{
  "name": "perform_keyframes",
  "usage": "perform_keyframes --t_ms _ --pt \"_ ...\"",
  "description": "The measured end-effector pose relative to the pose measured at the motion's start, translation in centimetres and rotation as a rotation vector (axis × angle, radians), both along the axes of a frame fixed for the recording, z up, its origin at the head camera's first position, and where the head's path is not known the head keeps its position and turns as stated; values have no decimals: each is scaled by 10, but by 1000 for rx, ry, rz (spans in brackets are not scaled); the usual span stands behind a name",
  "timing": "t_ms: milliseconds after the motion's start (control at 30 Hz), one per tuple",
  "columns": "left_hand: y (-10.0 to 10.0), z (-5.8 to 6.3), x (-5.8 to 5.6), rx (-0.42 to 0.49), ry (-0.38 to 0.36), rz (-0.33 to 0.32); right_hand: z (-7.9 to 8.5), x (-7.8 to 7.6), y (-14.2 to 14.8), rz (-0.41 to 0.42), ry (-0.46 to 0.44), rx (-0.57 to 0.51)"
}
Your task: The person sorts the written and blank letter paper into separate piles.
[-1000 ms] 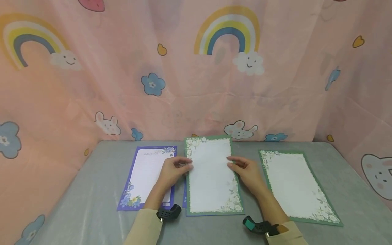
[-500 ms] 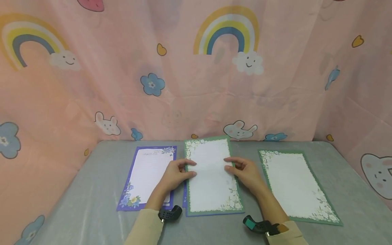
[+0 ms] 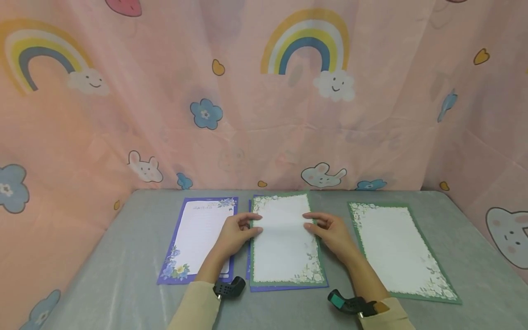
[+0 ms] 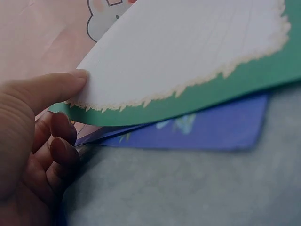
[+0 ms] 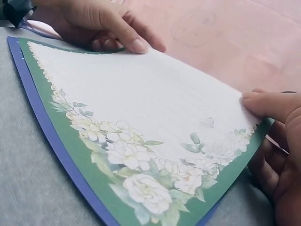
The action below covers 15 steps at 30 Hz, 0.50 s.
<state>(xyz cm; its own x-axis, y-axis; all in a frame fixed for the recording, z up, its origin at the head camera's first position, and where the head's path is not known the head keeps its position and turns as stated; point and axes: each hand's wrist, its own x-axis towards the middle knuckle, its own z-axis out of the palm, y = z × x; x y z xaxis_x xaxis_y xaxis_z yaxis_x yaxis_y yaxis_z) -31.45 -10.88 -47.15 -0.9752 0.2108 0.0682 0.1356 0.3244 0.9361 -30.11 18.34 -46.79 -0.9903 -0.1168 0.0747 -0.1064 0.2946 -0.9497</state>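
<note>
A green-bordered sheet of letter paper (image 3: 284,252) with white flowers in its corners is between both hands. My left hand (image 3: 235,236) pinches its left edge, thumb on top and fingers beneath, as the left wrist view shows. On the opposite edge, my right hand (image 3: 335,234) pinches it the same way. The sheet bows up at its sides. Under it lies purple-bordered paper (image 4: 211,132), mostly covered, its rim showing along the bottom, the left side and a bit of the top.
To the left lies a purple-bordered sheet (image 3: 198,238) with blue flowers, partly behind my left forearm. Another green-bordered sheet (image 3: 396,247) lies slanted on the right. All rest on a grey-covered table (image 3: 123,256), backed by a pink printed curtain (image 3: 264,142).
The held green-bordered sheet has come down and toward me, so its top edge sits lower and more purple shows around it. My left hand went slightly right along with it.
</note>
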Motion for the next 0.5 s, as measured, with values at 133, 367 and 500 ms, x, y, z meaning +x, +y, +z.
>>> perform_keyframes --t_ms 133,367,500 --pt "0 1 1 1 -9 8 2 0 0 -23 -40 -2" --pt "3 1 2 -22 -12 22 3 0 -2 -65 -71 51" --pt "4 1 2 -58 1 24 2 0 -3 -85 -61 100"
